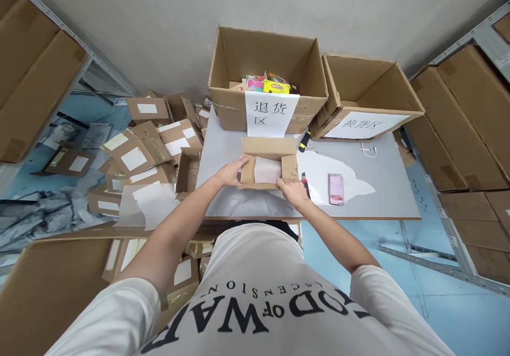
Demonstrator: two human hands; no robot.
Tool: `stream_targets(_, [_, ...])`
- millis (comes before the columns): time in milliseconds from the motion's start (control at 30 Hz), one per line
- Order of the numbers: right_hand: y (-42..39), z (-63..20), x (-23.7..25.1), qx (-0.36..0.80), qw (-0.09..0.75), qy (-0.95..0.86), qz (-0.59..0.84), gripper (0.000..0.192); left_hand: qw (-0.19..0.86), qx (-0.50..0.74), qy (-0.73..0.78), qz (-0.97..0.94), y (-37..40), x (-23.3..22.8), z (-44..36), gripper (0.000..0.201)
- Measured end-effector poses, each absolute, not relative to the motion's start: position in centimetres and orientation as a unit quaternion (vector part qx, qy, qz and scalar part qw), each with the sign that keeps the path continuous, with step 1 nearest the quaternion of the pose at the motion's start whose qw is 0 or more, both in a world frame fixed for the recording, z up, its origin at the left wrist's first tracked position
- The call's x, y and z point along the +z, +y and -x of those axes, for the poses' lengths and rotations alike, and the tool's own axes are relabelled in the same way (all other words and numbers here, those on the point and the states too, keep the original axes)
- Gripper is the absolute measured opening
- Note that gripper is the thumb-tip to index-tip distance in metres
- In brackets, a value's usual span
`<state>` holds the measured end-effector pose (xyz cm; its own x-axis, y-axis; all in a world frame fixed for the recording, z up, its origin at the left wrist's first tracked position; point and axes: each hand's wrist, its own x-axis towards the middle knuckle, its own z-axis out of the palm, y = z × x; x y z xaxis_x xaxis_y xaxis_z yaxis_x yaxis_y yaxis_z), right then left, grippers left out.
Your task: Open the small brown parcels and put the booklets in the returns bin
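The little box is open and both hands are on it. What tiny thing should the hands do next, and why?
Probably lift out the white wrapped thing. The small box sits on the table with its flaps open, the left hand steadies its left side, and the right hand rests at the near right corner, close to what's inside.

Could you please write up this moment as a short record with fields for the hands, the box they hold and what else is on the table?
left hand: grips the left end of the small open box
right hand: on the box's near right corner
box contents: something pale, wrapped; cannot tell what
table: grey, the box rests on it
large box: behind, open, paper label in front, colourful packs inside
second large box: to its right, tilted, labelled
beside right hand: pink phone on white paper
floor at left: pile of small labelled cartons
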<state>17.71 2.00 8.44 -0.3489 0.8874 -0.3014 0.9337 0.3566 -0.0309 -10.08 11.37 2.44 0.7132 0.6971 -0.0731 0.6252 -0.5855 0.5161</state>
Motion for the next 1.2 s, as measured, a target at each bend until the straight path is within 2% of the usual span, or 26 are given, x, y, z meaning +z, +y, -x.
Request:
stream_targets(233, [-2.9, -18.4, 3.8, -0.097, 0.035, 0.870, -0.483, 0.051, 0.255, 0.074, 0.352, -0.897, 11.1, 2.5, 9.9, 0.102])
stream_targets(367, [-3.8, -18.5, 2.9, -0.118, 0.022, 0.872, -0.474, 0.063, 0.234, 0.004, 0.337, -0.912, 10.9, 3.8, 10.0, 0.103])
stream_targets(467, [-2.4, -19.0, 4.5, -0.143, -0.007, 0.853, -0.502, 0.048, 0.200, -0.051, 0.356, -0.911, 10.7, 5.4, 9.5, 0.089])
stream_targets(533, [-0.2, -19.5, 6.2, -0.168, -0.021, 0.838, -0.519, 0.042, 0.179, -0.044, 0.351, -0.918, 10.6, 6.3, 8.5, 0.067])
stream_targets(633, [4.3, -19.8, 8.4, -0.173, 0.022, 0.851, -0.495, 0.038, 0.161, -0.031, 0.306, -0.938, 10.6, 6.7, 5.8, 0.036])
stream_targets(767, [9.1, -18.4, 9.1, -0.146, 0.240, 0.865, -0.415, 0.025, 0.141, -0.106, 0.248, -0.952, 11.1, 5.7, 2.2, 0.023])
stream_targets(900, [10.3, -16.8, 7.9, -0.096, 0.335, 0.866, -0.358, 0.021, 0.130, -0.160, 0.266, -0.942, 11.5, 4.2, 0.7, 0.015])
stream_targets(1033, [10.0, -17.0, 6.8, -0.055, 0.326, 0.888, -0.319, 0.023, 0.130, -0.164, 0.270, -0.940, 11.6, 3.8, 0.6, 0.022])
stream_targets(1200, [9.5, -18.6, 7.5, -0.038, 0.216, 0.929, -0.298, 0.034, 0.103, -0.125, 0.222, -0.962, 11.7, 5.9, 0.7, 0.039])
